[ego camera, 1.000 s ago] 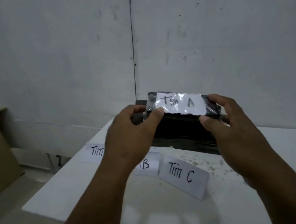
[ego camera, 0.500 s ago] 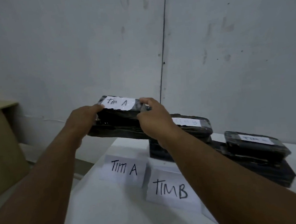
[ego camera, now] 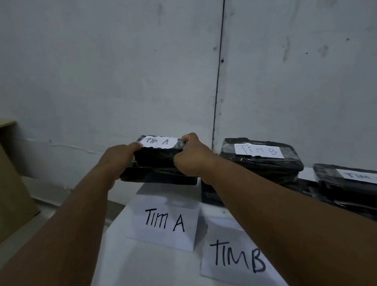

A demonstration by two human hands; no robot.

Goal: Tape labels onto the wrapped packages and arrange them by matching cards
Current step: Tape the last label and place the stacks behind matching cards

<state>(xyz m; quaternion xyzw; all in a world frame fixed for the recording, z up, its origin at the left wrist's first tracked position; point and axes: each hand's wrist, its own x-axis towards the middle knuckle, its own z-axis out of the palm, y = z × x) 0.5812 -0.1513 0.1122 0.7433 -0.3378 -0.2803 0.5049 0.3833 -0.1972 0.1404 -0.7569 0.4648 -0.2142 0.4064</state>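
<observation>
A black wrapped package (ego camera: 156, 158) with a white label "Tim A" (ego camera: 159, 142) is at the table's far left corner, behind the folded card "TIM A" (ego camera: 165, 220). My left hand (ego camera: 117, 158) grips its left end and my right hand (ego camera: 192, 160) grips its right end. Whether it rests on the table or on a second black package (ego camera: 158, 178) beneath it, I cannot tell. To the right lies a package labelled "Tim B" (ego camera: 259, 151) behind the card "TIM B" (ego camera: 235, 258). Further right is a third labelled package (ego camera: 361, 176).
The white table (ego camera: 134, 269) ends at its left edge near my left forearm. A brown cardboard box (ego camera: 2, 178) stands on the floor to the left. A grey wall (ego camera: 133, 68) rises directly behind the packages.
Both hands have carried the "Tim A" package away from me and to the left, down to the far corner behind the "TIM A" card. The view has turned toward that corner.
</observation>
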